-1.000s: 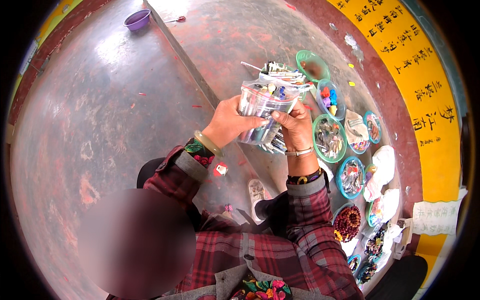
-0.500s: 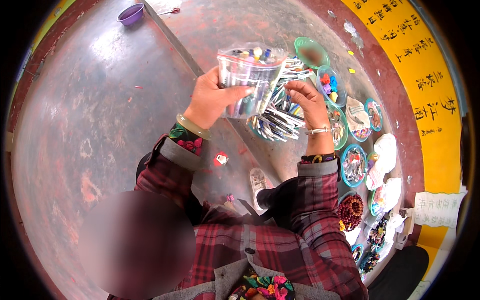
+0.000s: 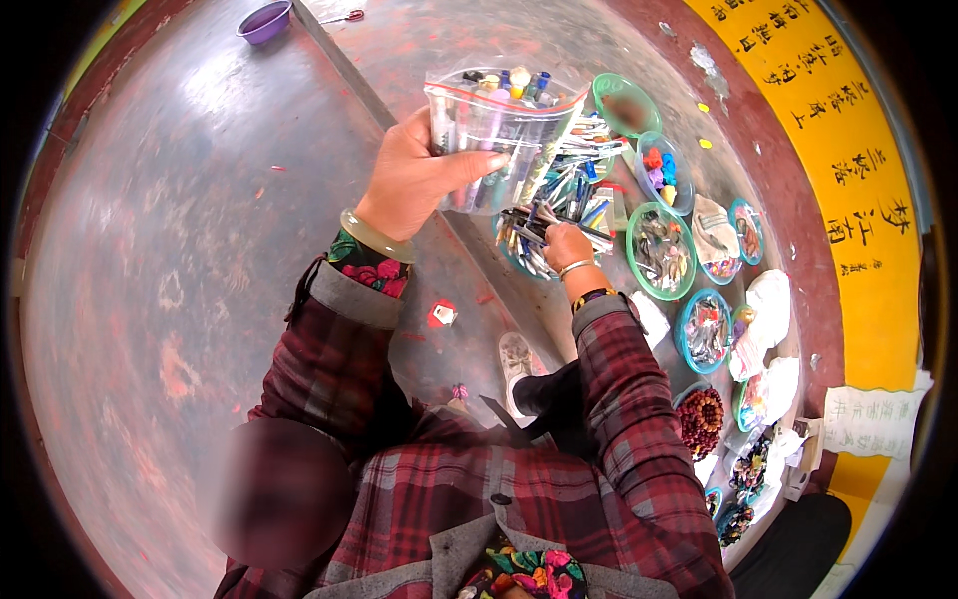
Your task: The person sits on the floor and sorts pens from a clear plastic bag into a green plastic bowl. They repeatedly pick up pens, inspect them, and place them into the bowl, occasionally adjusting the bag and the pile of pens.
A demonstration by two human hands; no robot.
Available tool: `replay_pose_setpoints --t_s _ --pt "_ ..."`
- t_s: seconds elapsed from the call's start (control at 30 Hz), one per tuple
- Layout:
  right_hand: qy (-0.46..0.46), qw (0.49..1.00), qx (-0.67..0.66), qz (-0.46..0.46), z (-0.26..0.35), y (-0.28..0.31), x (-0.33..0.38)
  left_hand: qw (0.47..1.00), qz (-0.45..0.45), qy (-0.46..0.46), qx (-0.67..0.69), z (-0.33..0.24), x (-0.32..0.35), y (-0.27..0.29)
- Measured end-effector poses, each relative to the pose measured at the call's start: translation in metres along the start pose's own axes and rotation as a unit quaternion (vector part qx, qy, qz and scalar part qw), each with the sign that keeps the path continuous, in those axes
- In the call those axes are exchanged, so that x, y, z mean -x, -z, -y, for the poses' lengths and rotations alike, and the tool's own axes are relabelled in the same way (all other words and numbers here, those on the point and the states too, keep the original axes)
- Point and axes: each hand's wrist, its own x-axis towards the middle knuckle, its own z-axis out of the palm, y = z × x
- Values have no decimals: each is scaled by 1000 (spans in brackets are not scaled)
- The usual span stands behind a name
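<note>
My left hand [image 3: 414,175] holds up a clear plastic bag [image 3: 499,125] stuffed with pens and markers, fingers wrapped across its front. My right hand [image 3: 566,245] is lower and to the right, down in a heap of loose pens [image 3: 554,215] on the ground. It seems closed on some of them, but the grip is partly hidden. A pale bangle sits on my left wrist, a thin bracelet on my right.
Green and blue round trays [image 3: 661,250] of small trinkets line the ground to the right, with a basket of brown beads [image 3: 702,419]. A purple bowl [image 3: 264,20] lies far off at top left. A yellow banner [image 3: 848,170] runs along the right. My shoe [image 3: 517,361] is below the pens.
My left hand has lifted the bag higher and holds it alone. My right hand has let go of the bag and dropped down to the loose pens.
</note>
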Motion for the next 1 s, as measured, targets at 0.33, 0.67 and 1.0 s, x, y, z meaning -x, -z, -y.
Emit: replay_pose_setpoints --t_s 0.33,0.67,1.0 --pt "-13 1000 21 13 2 2 -2 999 9 16 -27 6 -2 -7" --pt "-26 868 -469 -159 -18 137 47 998 41 50 -17 9 -2 -27" --pt "138 500 -742 -424 -18 223 109 976 129 159 -70 24 2 -47"
